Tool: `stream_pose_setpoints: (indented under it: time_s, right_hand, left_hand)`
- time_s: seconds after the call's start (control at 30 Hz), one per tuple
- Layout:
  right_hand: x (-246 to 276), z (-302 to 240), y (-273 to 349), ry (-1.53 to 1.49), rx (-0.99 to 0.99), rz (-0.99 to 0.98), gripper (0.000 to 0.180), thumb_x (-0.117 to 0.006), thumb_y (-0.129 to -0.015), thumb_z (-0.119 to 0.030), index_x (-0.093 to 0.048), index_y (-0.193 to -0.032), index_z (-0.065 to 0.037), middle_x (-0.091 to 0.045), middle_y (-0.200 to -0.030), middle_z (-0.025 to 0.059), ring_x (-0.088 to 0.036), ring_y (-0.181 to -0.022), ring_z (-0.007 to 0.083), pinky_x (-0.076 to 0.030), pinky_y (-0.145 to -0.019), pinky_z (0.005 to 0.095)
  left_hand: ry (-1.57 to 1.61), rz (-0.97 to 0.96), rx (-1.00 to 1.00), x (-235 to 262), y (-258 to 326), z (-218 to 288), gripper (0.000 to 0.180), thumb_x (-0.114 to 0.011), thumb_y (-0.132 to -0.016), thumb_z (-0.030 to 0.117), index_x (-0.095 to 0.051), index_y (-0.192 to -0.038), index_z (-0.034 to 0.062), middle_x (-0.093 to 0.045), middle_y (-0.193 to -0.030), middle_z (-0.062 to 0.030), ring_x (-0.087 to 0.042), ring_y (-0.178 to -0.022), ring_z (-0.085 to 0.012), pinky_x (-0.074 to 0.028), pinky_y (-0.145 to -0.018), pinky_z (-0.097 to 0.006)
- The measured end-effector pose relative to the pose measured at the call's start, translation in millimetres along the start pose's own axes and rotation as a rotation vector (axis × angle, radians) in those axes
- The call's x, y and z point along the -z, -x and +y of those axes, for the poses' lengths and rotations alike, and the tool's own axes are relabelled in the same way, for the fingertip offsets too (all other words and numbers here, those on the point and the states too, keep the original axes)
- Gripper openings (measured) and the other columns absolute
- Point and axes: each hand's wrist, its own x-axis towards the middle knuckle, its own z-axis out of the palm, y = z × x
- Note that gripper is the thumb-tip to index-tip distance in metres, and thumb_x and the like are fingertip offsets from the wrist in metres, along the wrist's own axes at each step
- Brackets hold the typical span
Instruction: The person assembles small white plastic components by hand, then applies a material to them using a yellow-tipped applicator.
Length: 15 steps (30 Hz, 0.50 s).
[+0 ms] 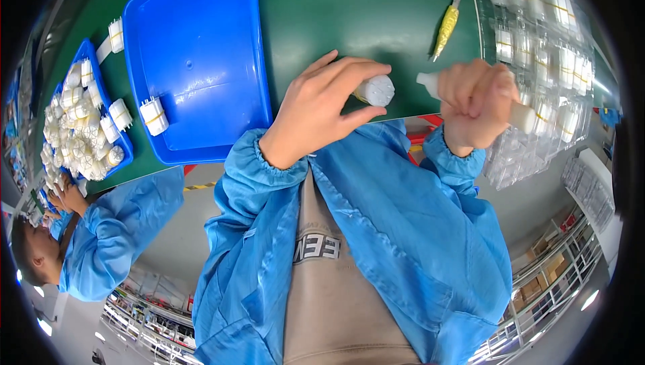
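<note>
My left hand (pixel 316 106) curls round a short white cylinder (pixel 379 91) and holds it just above the green table near its front edge. The cylinder's round, ridged end faces up toward me; a bit of yellow shows at its side. To the right, my right hand (pixel 476 100) is closed in a fist round a white rod-like tool (pixel 523 117). One pale end of it pokes out toward the cylinder, the other beyond the little finger side. Its middle is hidden by the fingers, so its exact kind is unclear. The two hands are apart.
A large blue tray (pixel 195 63) stands left, with a white cylinder (pixel 154 116) at its edge. Beyond it, a blue bin (pixel 127 157) is heaped with similar cylinders, and a co-worker's hand (pixel 70 197) reaches there. A yellow pen-shaped item (pixel 446 29) and clear packs (pixel 537 49) lie right.
</note>
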Motion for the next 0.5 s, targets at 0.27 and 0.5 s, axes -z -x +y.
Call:
stream_pose_setpoints:
  time_s: [0.27,0.5]
  right_hand:
    - [-7.1,7.6,-1.2,0.074,-0.103,0.002,0.048,-0.05,-0.104,-0.025,-0.039,-0.062,-0.006,-0.04,-0.051,0.0047,-0.029,-0.044,0.011,-0.021,-0.042,0.0303]
    - [-13.8,6.2,-5.0,-0.048,-0.103,0.057,0.045,-0.047,-0.104,-0.023,-0.04,-0.063,-0.006,-0.036,-0.051,0.0036,-0.027,-0.045,0.0118,-0.023,-0.044,0.0318]
  left_hand:
    - [-0.153,-0.086,0.152,16.8,-1.4,10.6,0.048,-0.082,-0.074,0.015,-0.065,-0.118,0.0104,-0.063,-0.112,-0.0092,-0.066,-0.098,-0.0295,-0.056,-0.083,-0.041]
    - [-0.108,0.155,0.035,25.6,-9.5,7.7,0.049,-0.089,-0.067,0.011,-0.071,-0.113,0.0077,-0.066,-0.112,-0.0104,-0.067,-0.095,-0.0268,-0.056,-0.082,-0.035]
